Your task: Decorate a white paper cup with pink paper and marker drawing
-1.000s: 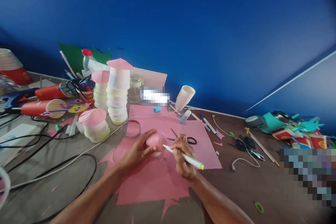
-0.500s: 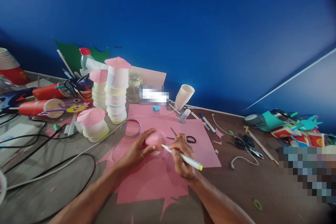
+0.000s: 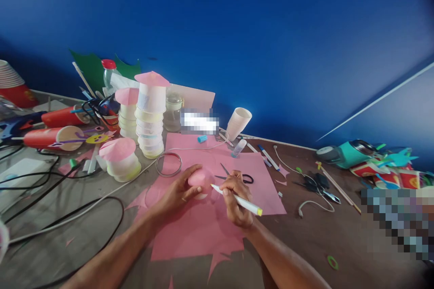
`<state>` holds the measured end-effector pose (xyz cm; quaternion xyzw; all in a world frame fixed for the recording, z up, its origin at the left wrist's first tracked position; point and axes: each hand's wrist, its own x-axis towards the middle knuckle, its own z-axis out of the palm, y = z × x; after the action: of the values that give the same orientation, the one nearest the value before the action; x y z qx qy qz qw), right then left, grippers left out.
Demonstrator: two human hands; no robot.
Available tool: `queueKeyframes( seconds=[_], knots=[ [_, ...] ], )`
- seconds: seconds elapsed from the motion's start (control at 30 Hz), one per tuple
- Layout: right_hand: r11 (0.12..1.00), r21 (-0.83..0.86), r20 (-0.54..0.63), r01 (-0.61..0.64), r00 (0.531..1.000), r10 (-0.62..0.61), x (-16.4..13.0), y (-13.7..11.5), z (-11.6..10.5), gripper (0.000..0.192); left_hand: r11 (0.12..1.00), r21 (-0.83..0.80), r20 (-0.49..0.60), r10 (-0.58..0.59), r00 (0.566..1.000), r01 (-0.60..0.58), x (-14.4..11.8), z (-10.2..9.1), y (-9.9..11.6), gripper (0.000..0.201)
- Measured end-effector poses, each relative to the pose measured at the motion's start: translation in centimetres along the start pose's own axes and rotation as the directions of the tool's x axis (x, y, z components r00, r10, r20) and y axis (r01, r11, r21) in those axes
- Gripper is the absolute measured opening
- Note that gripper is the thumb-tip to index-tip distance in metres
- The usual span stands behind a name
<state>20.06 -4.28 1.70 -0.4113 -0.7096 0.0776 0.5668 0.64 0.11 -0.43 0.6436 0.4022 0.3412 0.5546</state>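
My left hand is closed around a small cup piece with a pink paper cone top. A white marker with a yellow end is gripped in my right hand, its yellow tip just right of the pink top. Both hands are over pink paper sheets. Dark-handled scissors lie behind my right hand, partly hidden by it. A round metal ring lies behind my left hand.
Left of the paper stand a tall tower of paper cups and a short one, both pink-topped. A tilted stack of white cups stands behind. Cables cross the left side; keys lie right.
The marker tip has shifted slightly right, away from the pink top. My left hand keeps its hold, nearly still.
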Motion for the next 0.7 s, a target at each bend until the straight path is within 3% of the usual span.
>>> queueKeyframes(
  seconds=[0.13, 0.23, 0.33, 0.4, 0.53, 0.7],
  knots=[
    [0.999, 0.026, 0.052, 0.021, 0.998, -0.022, -0.1, -0.6, 0.0, 0.017, 1.0, 0.013, -0.001, 0.009, 1.0, -0.009, 0.1, -0.1, -0.5, 0.066],
    [0.999, 0.05, -0.014, 0.009, 1.0, -0.009, -0.3, -0.5, -0.1, 0.016, 1.0, 0.023, -0.016, 0.005, 1.0, -0.005, 0.2, -0.1, -0.3, 0.068],
    [0.983, 0.056, -0.16, -0.174, 0.97, 0.181, -0.5, -0.1, 0.0, 0.017, 0.999, 0.046, -0.02, 0.005, 1.0, -0.004, 0.1, 0.0, 0.1, 0.067],
    [0.953, 0.082, -0.186, -0.293, 0.935, 0.303, -0.4, 0.4, 0.2, 0.026, 0.998, 0.067, -0.007, -0.007, 1.0, 0.008, 0.1, 0.0, 0.3, 0.066],
    [0.885, 0.178, -0.113, -0.429, 0.885, 0.452, 0.2, 1.5, 0.9, 0.031, 0.998, 0.047, 0.0, -0.038, 0.999, 0.038, 0.1, 0.1, 0.2, 0.066],
    [0.823, 0.345, 0.118, -0.451, 0.891, 0.439, 0.5, 2.6, 1.5, 0.04, 0.999, 0.013, -0.007, -0.035, 0.999, 0.035, 0.2, -0.1, 0.1, 0.065]
  ],
)
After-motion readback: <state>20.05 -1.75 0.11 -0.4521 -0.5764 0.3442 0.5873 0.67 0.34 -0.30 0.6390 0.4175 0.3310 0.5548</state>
